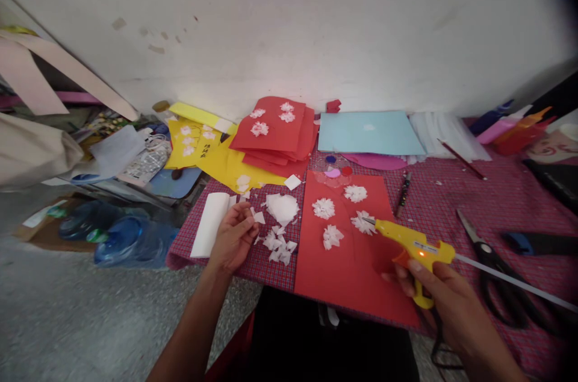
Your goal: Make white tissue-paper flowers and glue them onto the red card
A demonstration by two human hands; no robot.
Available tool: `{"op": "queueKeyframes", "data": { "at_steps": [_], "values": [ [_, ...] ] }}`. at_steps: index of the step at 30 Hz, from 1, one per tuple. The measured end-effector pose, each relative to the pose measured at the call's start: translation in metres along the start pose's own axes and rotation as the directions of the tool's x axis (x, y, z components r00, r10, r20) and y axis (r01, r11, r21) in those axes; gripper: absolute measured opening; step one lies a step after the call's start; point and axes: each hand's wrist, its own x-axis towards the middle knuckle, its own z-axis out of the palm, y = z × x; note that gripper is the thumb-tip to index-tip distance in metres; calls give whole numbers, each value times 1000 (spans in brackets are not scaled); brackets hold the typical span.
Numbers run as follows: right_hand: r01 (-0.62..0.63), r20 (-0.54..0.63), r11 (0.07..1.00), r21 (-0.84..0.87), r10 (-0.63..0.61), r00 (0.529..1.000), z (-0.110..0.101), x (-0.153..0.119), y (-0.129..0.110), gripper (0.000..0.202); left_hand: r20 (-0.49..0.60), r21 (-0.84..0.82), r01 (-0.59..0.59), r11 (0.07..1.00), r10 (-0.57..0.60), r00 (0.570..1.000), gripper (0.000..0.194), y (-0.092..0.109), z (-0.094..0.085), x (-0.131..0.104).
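Observation:
In my right hand [440,297] is a yellow hot glue gun [413,240], its orange light lit and a long glue stick [510,281] out of its back. Its metal nozzle is at a white paper flower [362,222] on a red sheet [347,273]. Three more white paper flowers [333,237] are on that sheet. My left hand [237,237] is closed in a pinch on a small white paper piece [258,216], left of the sheet. Beside it lie a pile of folded paper pieces [279,244] and a stack of white paper [283,207].
A white paper roll [210,225] lies at the table's left edge. Behind are red cards [275,129], yellow sheets [239,168] and a light blue sheet [370,132]. Black-handled scissors [492,261], a pen [403,194] and a pencil [461,159] lie to the right. Water bottles [135,240] stand on the floor, left.

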Motion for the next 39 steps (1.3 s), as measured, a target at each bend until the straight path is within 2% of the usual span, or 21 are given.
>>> {"op": "queueKeyframes", "data": {
  "at_steps": [9,15,19,23,31,39],
  "values": [
    [2,13,1000,-20,-1,1000,-3,2,2,26,31,16,-62,998,62,998,49,3,0,0],
    [2,13,1000,-25,-1,1000,-2,1,2,27,76,48,-102,994,98,992,68,6,-1,-1],
    [-4,9,1000,-16,4,1000,1,0,-1,27,110,83,-110,990,101,989,74,8,-2,-2],
    [-7,2,999,-31,7,1000,0,1,0,27,125,104,-96,990,83,989,69,8,-7,-2],
    [13,-15,996,-88,-14,1000,-2,1,1,31,55,143,-90,986,83,995,51,6,-11,0],
    [19,1,998,-52,-19,1000,-1,0,0,28,41,161,-133,978,128,991,38,4,-12,2]
  ]
}}
